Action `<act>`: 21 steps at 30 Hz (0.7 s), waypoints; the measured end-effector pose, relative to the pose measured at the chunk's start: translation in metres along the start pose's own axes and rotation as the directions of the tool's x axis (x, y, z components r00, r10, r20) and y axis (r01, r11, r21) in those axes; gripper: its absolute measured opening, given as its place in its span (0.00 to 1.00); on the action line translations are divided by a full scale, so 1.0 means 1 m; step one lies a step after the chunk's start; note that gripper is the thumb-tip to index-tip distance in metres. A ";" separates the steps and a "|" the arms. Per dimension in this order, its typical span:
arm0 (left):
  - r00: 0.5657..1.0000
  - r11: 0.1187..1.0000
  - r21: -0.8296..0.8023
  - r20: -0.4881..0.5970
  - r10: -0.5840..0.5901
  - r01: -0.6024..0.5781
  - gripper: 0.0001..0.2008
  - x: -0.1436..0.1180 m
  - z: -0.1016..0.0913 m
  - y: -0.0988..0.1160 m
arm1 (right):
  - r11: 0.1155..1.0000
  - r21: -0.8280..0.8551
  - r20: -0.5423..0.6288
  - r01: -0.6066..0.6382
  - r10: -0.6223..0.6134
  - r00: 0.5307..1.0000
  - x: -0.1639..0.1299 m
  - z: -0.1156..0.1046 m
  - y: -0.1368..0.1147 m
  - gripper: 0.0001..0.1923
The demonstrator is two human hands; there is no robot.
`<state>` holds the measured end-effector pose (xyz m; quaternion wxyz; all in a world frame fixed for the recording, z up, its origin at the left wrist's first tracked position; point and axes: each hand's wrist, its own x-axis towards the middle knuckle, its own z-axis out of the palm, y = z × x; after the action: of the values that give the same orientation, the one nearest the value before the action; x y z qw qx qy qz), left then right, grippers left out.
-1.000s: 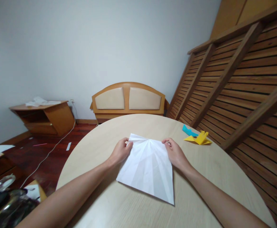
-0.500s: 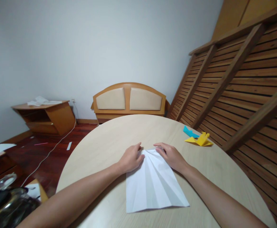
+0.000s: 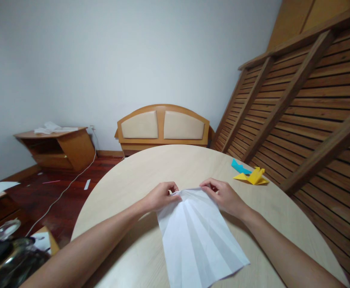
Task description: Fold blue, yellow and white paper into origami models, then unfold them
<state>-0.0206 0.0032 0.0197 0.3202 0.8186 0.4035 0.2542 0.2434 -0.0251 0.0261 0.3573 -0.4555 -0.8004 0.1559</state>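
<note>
Round wooden table (image 3: pixel 139 180) beside slatted wall (image 3: pixel 307 104).

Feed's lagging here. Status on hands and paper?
Left hand and right hand both pinching the far edge of the creased white paper. Near end lifted off the table. Yellow and blue folded pieces sit apart, far right.

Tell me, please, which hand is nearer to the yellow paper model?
Right. The right hand pinches the white sheet just left of the yellow model; the left hand pinches it farther left.
</note>
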 end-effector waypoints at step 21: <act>0.963 0.813 0.518 0.099 0.251 -0.266 0.05 -0.011 -0.004 0.006 | 0.961 -0.221 0.300 0.166 -0.095 0.949 -0.005 0.005 -0.010 0.07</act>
<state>-0.0265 -0.0076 0.0251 0.0513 0.9251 0.3385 0.1642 0.2349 -0.0348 0.0260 0.1886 -0.4139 -0.8853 0.0967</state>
